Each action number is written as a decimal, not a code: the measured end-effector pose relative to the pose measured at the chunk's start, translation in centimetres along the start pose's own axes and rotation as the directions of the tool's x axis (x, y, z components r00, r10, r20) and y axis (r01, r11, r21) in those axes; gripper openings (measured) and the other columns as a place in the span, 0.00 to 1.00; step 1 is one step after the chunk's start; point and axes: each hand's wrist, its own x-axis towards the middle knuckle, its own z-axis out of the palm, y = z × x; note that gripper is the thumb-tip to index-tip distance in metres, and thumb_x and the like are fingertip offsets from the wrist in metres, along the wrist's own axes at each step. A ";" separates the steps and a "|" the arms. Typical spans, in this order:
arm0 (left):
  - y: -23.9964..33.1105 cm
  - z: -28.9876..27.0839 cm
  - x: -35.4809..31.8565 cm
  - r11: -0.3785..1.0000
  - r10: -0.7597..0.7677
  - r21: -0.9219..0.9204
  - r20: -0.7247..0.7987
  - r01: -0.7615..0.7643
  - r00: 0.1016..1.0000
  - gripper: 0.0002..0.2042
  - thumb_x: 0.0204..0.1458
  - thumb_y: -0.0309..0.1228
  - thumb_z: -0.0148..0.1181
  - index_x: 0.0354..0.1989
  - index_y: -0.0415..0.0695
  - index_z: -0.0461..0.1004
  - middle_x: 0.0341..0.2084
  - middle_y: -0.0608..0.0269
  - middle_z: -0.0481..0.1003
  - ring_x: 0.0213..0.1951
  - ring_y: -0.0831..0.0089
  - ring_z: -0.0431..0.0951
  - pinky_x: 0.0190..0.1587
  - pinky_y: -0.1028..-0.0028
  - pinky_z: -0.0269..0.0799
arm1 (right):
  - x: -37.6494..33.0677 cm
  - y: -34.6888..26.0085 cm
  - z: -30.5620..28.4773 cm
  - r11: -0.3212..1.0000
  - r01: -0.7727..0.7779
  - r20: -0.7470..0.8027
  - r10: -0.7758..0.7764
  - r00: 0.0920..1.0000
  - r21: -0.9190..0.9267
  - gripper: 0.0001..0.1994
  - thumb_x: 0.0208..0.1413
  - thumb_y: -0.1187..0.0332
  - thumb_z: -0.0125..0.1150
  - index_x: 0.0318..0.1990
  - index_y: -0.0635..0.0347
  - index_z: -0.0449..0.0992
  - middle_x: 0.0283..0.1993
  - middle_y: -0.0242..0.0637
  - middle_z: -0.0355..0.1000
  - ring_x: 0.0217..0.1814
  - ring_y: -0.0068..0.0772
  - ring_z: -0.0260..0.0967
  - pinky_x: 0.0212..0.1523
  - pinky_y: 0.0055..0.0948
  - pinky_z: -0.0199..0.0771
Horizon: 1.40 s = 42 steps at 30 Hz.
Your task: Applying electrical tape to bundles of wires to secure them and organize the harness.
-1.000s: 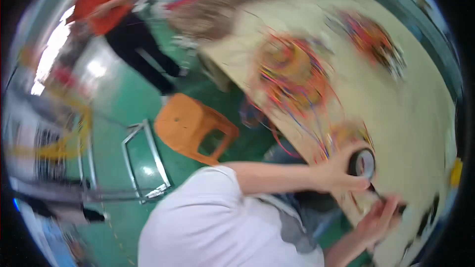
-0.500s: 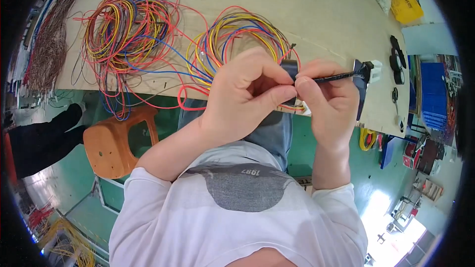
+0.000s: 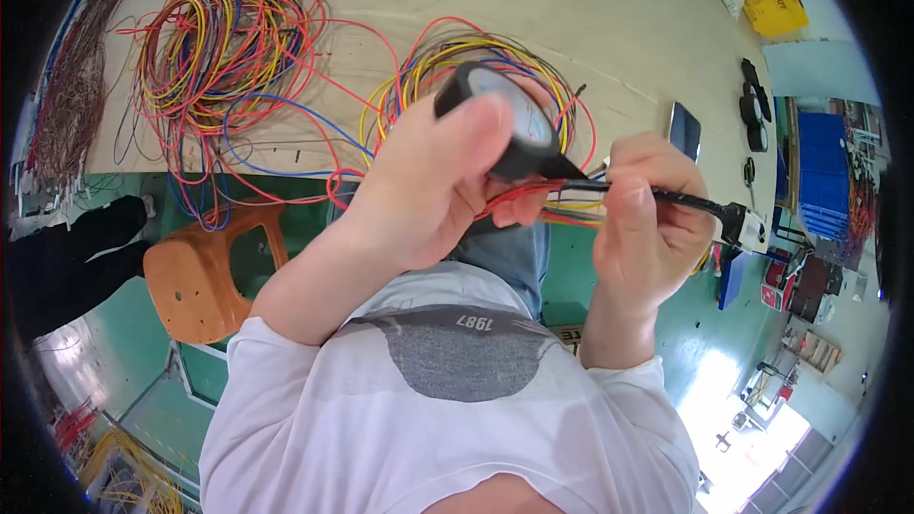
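Observation:
My left hand (image 3: 419, 167) is closed round a roll of black tape (image 3: 455, 90), its pale core facing up. A short stretch of tape runs from the roll onto a bundle of wires. My right hand (image 3: 652, 214) pinches that wire bundle (image 3: 690, 200), which is wrapped in black between my fingers and a white connector (image 3: 752, 228) at its right end. Bare red wires (image 3: 524, 192) leave the wrapped part leftward, passing by my left fingers. Behind my hands lies a coil of red, yellow and blue wires (image 3: 419, 67) on the table.
A bigger tangled wire coil (image 3: 219, 48) lies on the wooden table (image 3: 590, 0) at left. A phone (image 3: 684, 131), black tape rolls (image 3: 755, 114) and scissors (image 3: 749, 171) lie toward the right edge. An orange stool (image 3: 190, 276) stands below, near another person's dark-clothed legs (image 3: 86, 262).
Both hands were pinched together at the wrapped wires. My left hand now grips the tape roll, raised and turned into view. My right hand moved slightly right and down with the bundle.

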 end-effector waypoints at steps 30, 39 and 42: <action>0.6 -1.1 0.9 0.521 0.390 0.473 0.609 -0.711 0.691 0.32 0.28 0.43 0.72 0.41 0.41 0.64 0.30 0.63 0.63 0.30 0.75 0.65 0.31 0.79 0.62 | 2.1 -1.4 -0.1 0.991 -0.125 -0.079 0.128 0.989 0.042 0.04 0.47 0.76 0.58 0.26 0.65 0.68 0.27 0.36 0.66 0.26 0.19 0.59 0.28 0.14 0.57; -1.8 -1.3 2.1 0.667 0.253 0.727 -0.012 -0.165 0.967 0.37 0.35 0.18 0.63 0.55 0.40 0.48 0.32 0.57 0.70 0.27 0.72 0.74 0.26 0.75 0.68 | 1.6 -1.8 1.3 0.992 0.009 0.118 0.006 0.993 -0.128 0.03 0.41 0.81 0.59 0.24 0.66 0.71 0.26 0.37 0.68 0.28 0.22 0.62 0.28 0.17 0.59; -0.7 0.0 1.8 0.975 0.090 0.200 0.065 -0.102 0.994 0.33 0.34 0.21 0.64 0.53 0.42 0.57 0.32 0.63 0.68 0.33 0.76 0.70 0.34 0.78 0.68 | 1.7 -0.9 1.4 0.999 -0.050 0.016 0.050 0.999 -0.001 0.04 0.44 0.79 0.59 0.26 0.65 0.70 0.27 0.37 0.68 0.29 0.22 0.62 0.28 0.17 0.59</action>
